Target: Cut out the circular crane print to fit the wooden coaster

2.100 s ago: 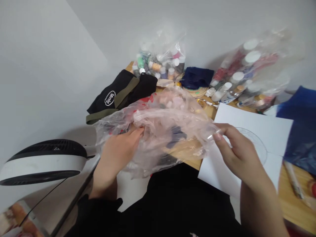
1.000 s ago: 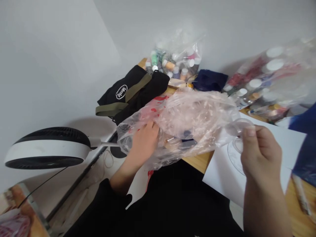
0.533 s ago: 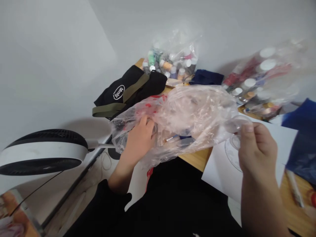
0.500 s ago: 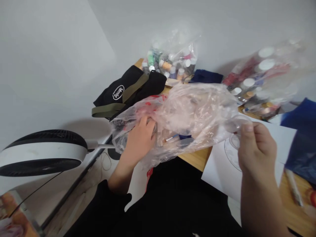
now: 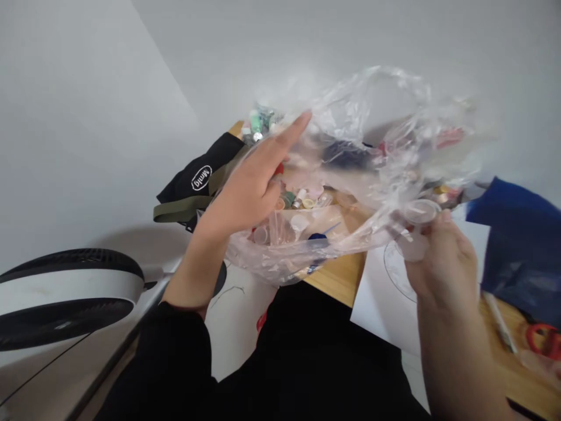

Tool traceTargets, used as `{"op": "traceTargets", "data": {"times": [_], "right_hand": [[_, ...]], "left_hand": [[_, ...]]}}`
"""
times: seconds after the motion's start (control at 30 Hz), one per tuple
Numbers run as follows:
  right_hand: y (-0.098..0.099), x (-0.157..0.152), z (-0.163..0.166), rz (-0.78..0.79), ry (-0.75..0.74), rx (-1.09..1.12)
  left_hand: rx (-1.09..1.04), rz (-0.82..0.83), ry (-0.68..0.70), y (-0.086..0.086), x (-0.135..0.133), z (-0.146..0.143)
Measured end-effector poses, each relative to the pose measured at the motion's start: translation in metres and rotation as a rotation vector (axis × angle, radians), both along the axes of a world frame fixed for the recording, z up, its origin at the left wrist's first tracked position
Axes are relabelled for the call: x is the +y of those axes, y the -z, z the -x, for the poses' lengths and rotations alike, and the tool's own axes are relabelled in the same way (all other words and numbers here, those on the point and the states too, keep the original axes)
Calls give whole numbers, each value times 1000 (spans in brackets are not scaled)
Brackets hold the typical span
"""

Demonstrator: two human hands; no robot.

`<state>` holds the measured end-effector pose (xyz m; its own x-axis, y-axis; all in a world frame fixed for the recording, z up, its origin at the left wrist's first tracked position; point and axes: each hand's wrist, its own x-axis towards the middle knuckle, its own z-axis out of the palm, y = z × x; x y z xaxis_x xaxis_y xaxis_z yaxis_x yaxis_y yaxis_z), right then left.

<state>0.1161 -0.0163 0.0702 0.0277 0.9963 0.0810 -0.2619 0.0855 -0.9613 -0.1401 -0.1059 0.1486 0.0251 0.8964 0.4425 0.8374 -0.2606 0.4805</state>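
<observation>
Rising, our left hand (image 5: 249,193) is spreading the bag (image 5: 280,254) over the tabletop's (image 5: 339,278) front edge, grip unclear; our right hand (image 5: 447,254) is pinching round clear plastic (image 5: 421,210). We're seemingly searching, needing it wider.

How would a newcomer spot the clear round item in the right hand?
On the wooden table, find the white paper. Above it, the right hand holds the clear round item. Its smooth circular rim distinguishes it from the crumpled plastic bag beside it.
</observation>
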Motion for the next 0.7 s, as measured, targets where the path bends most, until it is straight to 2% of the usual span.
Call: {"op": "traceTargets", "data": {"times": [0.1, 0.2, 0.27, 0.33, 0.4, 0.47, 0.57, 0.63, 0.7], "right_hand": [[1, -1, -4, 26, 25, -1], [3, -4, -6, 61, 20, -33], [5, -10, -3, 58, -7, -112], [8, -20, 6, 25, -106, -265], [11, -32, 20, -11, -302, -405], [15, -42, 33, -41, -456, -427], [22, -50, 45, -118, -591, -528], [26, -51, 45, -202, -694, -654], [29, -52, 42, -274, -751, -750]], "left_hand": [[17, -11, 20, -4, 3, 1], [-9, -6, 5, 0, 0, 1], [-31, -70, -34, 3, -6, -2], [-48, -202, -81, 4, -14, -9], [-32, -330, -130, 1, -24, -19], [63, -362, -155, -2, -33, -29], [352, -235, -95, 4, -42, -40], [492, -21, -59, 21, -46, -43], [457, 210, -76, 47, -49, -42]]}}
